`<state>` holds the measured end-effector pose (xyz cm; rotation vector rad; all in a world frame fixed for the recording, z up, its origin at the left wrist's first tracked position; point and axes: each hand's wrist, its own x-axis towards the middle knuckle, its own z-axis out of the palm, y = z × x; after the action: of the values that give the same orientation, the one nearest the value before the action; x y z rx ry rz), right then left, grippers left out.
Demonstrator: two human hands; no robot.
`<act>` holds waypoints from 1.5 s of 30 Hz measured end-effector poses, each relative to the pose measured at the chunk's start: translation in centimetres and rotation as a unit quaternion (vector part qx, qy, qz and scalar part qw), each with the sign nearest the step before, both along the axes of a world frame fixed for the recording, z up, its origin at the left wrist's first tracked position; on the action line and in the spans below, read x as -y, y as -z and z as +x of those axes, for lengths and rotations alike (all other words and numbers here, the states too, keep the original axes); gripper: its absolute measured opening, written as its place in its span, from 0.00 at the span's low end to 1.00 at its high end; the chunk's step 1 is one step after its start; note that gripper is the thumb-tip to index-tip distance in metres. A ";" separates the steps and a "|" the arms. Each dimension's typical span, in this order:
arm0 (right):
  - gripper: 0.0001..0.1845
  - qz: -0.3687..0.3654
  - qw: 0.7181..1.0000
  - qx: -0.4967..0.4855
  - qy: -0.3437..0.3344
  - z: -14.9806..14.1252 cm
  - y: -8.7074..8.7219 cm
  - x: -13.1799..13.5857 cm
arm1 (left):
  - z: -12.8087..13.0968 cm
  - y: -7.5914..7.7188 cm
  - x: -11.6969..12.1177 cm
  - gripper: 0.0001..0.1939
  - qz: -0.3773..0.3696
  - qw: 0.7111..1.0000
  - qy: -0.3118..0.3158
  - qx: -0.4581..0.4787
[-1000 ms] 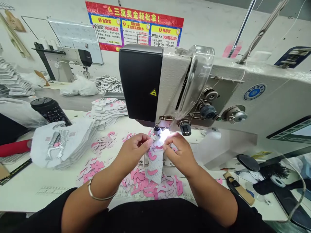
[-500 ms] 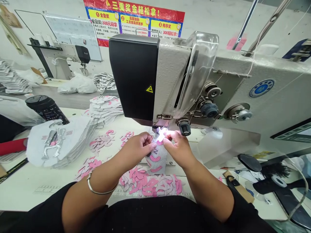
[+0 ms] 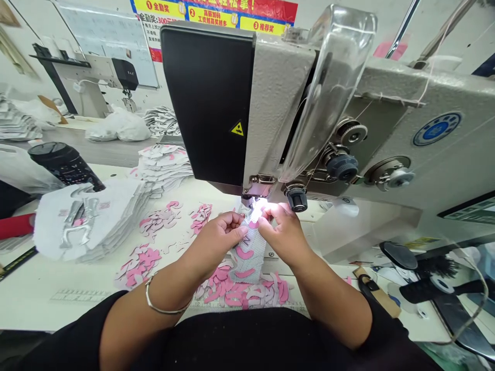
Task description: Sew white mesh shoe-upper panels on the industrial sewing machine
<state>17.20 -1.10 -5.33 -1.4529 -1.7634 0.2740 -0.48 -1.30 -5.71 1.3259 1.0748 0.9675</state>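
Under the sewing machine head [image 3: 211, 113] lies a light grey mesh fabric piece [image 3: 253, 255] with curved pink patches on it, one end towards me. My left hand [image 3: 220, 232] is closed, thumb and fingers pinching the fabric's left edge just in front of the needle area. On the other side my right hand [image 3: 284, 232] is also closed, its fingertips pressed at the fabric and a small pink patch [image 3: 253, 224] beside the presser foot [image 3: 249, 201]. Bright lamp glare washes out the stitching spot, and the needle tip is not clear.
Loose pink and white cut pieces [image 3: 247, 294] lie in front of the fabric, with more piles [image 3: 141, 263] to the left. A stack of white shoe uppers [image 3: 112, 221] and a black bottle [image 3: 65, 162] stand further left. A black brush [image 3: 417, 291] is at right.
My view has shifted, so the machine head looks larger and higher. The fabric's near end has swung slightly left and towards me. Both hands keep nearly the same grip.
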 end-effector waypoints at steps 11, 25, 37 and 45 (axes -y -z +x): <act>0.04 0.058 0.998 -0.010 -0.020 0.3 1.1 -0.1 | 1.1 0.2 -0.4 0.13 0.000 0.999 -0.031 0.023; 0.21 0.269 0.947 0.141 -0.107 2.7 3.4 0.1 | -0.2 -2.8 -4.2 0.09 0.008 0.995 0.089 -0.049; 0.18 0.250 0.955 0.129 -0.091 2.1 3.1 0.3 | 0.7 -1.4 -3.0 0.08 -0.025 0.999 -0.004 -0.023; 0.16 0.248 0.958 0.114 -0.085 2.2 3.2 0.3 | 1.4 -1.5 -3.1 0.09 -0.037 0.999 -0.015 -0.003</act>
<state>19.36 -1.41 -8.49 -1.0004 -1.9659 -0.2494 0.91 1.76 -4.25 1.2550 1.1281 0.9380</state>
